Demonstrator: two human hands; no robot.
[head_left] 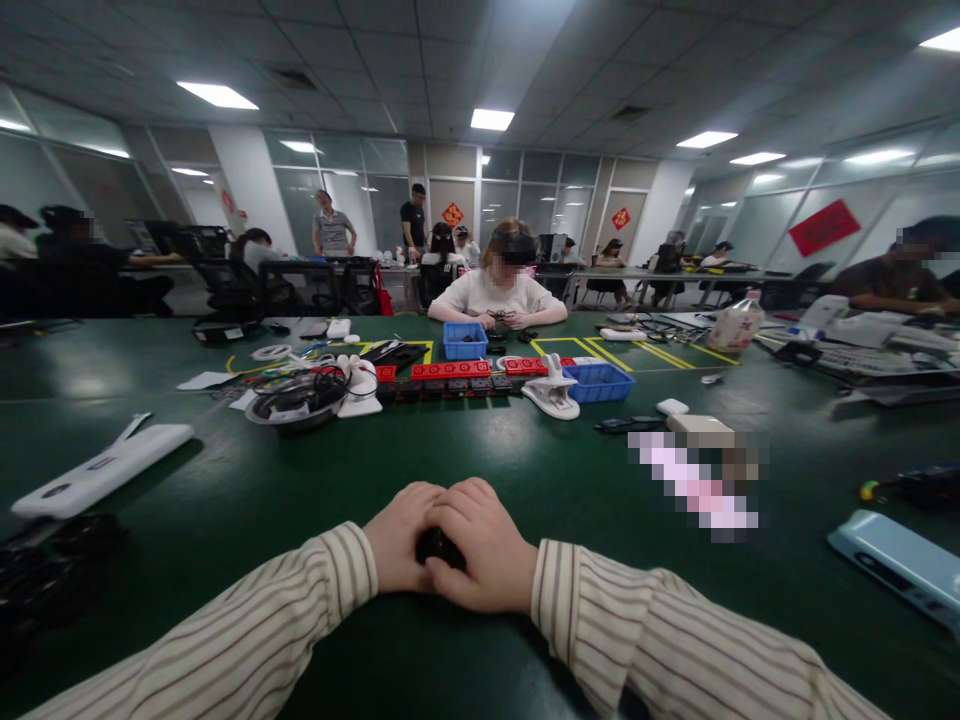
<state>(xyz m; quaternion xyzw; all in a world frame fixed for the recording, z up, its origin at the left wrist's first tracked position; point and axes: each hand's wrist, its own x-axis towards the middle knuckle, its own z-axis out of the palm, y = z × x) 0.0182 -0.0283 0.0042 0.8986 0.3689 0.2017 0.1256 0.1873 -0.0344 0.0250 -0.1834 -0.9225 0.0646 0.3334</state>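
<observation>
A person's left hand point(396, 545) and right hand point(487, 540) meet over the green desk point(292, 480), cupped around a mostly hidden dark object point(441, 548). I cannot tell from here whether either grip is closed.

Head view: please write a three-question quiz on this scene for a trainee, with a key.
1. Are the left hand and right hand touching or apart?
2. True or false: the light-blue device lies to the right of both hands.
3. The bin just right of the white clamp is: A) red B) blue C) yellow

Key: 1. Touching; a dark object shows between them, mostly hidden. 2. True. 3. B.
</observation>
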